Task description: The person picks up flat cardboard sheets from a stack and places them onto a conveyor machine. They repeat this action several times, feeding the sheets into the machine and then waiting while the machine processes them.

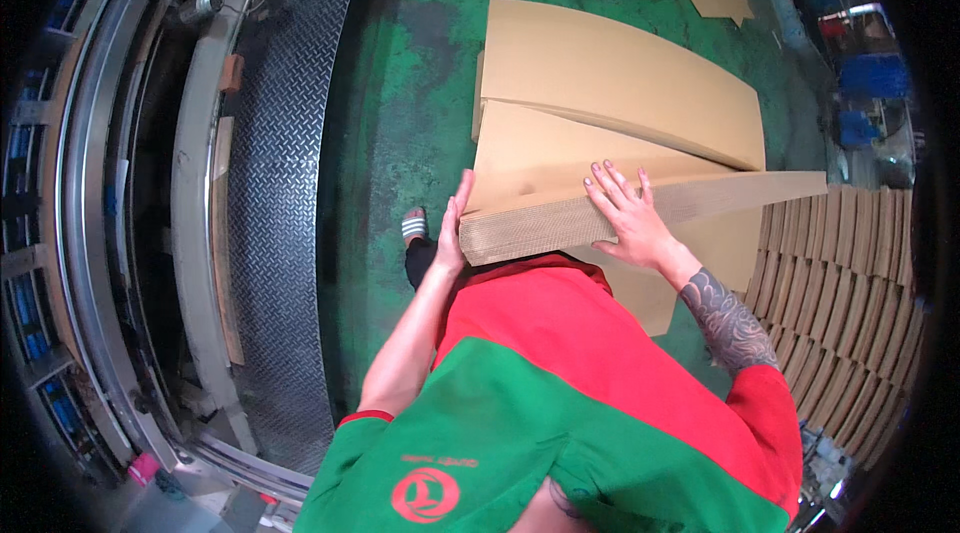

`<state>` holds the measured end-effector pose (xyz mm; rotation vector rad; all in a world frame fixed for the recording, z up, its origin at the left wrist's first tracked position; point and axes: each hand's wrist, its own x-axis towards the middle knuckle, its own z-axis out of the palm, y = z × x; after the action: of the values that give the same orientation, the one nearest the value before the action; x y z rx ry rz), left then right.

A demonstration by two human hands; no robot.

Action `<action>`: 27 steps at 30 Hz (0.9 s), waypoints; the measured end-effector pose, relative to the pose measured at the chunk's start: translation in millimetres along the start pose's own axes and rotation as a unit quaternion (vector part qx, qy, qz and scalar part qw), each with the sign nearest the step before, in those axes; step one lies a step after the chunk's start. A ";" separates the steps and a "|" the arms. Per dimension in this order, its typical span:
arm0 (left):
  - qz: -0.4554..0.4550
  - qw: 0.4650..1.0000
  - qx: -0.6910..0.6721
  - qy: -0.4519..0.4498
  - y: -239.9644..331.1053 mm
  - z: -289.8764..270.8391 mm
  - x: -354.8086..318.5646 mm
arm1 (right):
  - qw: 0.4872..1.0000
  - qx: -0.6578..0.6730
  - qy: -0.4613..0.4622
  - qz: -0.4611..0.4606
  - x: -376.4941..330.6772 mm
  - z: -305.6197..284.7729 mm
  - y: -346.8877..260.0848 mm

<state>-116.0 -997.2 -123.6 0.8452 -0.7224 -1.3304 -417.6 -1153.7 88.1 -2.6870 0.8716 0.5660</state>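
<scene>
Tan corrugated cardboard makes up the stack (535, 233) right in front of me, its near side showing fine, tightly packed layered lines and its top face smooth and plain. Toward the right it tapers to a narrow tip. My left hand (453, 230) lies unclenched against the left end; my right hand (634, 219), fingers spread apart, rests over the near edge. On the far side lie more broad tan sheets (610, 63).
</scene>
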 end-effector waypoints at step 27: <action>0.009 0.960 -0.044 0.275 -6.0 38.0 28.8 | 0.998 0.010 0.050 0.029 -3.9 3.4 28.3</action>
<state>-147.9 -1030.2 -109.6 1.0703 -0.2297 -1.0290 -438.6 -1172.8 83.3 -2.7003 0.9803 0.4358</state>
